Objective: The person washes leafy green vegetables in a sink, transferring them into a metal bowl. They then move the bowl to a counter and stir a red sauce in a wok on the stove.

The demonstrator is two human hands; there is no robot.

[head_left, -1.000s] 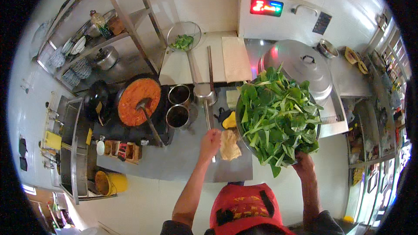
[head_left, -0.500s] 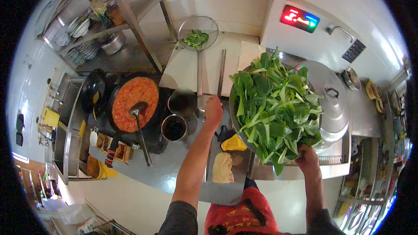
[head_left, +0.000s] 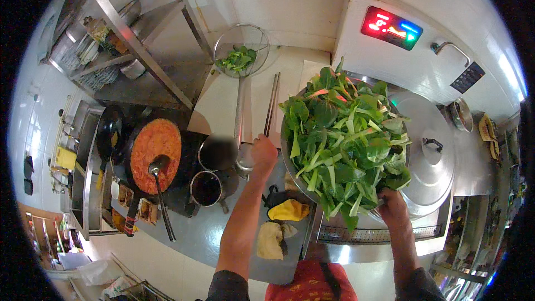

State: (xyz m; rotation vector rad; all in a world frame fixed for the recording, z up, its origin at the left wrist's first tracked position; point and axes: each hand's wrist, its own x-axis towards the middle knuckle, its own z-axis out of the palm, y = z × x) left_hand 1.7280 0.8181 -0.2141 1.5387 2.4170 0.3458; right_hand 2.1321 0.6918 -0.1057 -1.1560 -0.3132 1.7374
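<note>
My right hand [head_left: 393,206] is closed on the near right rim of a round metal basin [head_left: 298,176], heaped with leafy greens [head_left: 348,139]. The greens hide most of the basin, and some leaves hang over its edge. To the left of the basin my left hand [head_left: 264,151] is closed around long chopsticks [head_left: 272,103], which point away from me. Beside that hand is a ladle [head_left: 245,159]. A wire strainer [head_left: 241,50] holding several green leaves lies farther off, its handle running toward me.
A large lidded metal pot [head_left: 426,159] stands right of the basin. Left are a wok [head_left: 134,181] of red-orange sauce with a ladle [head_left: 161,178] in it, and a pot of dark liquid [head_left: 206,188]. Yellow [head_left: 288,210] and beige cloths [head_left: 271,241] lie near me.
My view has shifted. The basin of greens, with my right hand on it, has moved a little left and away relative to the lidded pot. My left hand still grips the chopsticks.
</note>
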